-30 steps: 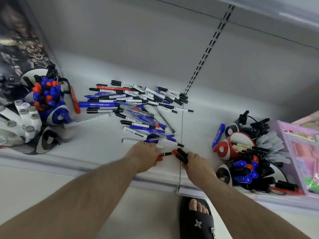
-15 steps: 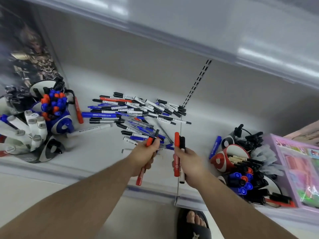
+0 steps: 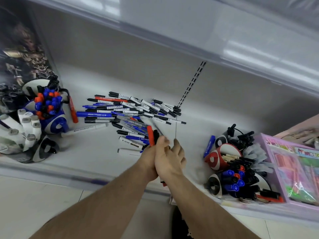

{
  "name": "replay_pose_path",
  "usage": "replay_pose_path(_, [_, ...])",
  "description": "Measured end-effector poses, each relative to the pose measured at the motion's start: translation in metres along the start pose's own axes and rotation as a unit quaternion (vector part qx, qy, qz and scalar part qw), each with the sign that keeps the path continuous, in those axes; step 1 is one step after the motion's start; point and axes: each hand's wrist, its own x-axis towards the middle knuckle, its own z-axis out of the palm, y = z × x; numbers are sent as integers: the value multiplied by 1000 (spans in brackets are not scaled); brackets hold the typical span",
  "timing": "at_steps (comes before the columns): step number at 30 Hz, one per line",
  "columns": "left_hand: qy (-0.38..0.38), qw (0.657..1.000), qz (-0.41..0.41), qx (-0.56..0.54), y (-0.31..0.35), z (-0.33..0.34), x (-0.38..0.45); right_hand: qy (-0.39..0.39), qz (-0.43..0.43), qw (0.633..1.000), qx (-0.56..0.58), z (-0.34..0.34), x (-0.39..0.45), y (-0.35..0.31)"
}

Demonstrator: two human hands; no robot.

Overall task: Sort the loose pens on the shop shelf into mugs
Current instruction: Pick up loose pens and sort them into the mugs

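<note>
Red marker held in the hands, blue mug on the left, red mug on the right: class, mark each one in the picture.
red marker (image 3: 150,135): head view, on the barrel above the hands.
blue mug (image 3: 57,124): head view, on its outer wall.
red mug (image 3: 214,160): head view, on its red side.

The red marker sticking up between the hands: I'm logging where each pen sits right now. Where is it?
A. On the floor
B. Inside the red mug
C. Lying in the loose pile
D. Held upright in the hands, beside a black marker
D: the red marker stands upright beside a black marker, gripped where the left hand and right hand meet.
</note>
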Motion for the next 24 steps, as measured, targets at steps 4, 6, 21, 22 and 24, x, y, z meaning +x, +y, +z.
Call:
replay_pose_path(4, [122, 984, 80, 100, 7, -7, 7, 13, -103, 992, -69, -17, 28, 16])
replay_pose_path(6, [157, 973, 114, 127, 15, -7, 6, 57, -28, 998, 2, -30, 63, 22])
replay_pose_path(21, [214, 965, 154, 12, 66, -76, -16, 32, 175, 969, -171, -64, 183, 70])
replay_pose_path(22, [211, 966, 150, 10, 66, -76, -15, 55, 120, 972, -196, -58, 182, 63])
replay_pose_path(24, [214, 967, 139, 13, 67, -77, -11, 56, 13, 977, -204, -44, 176, 41])
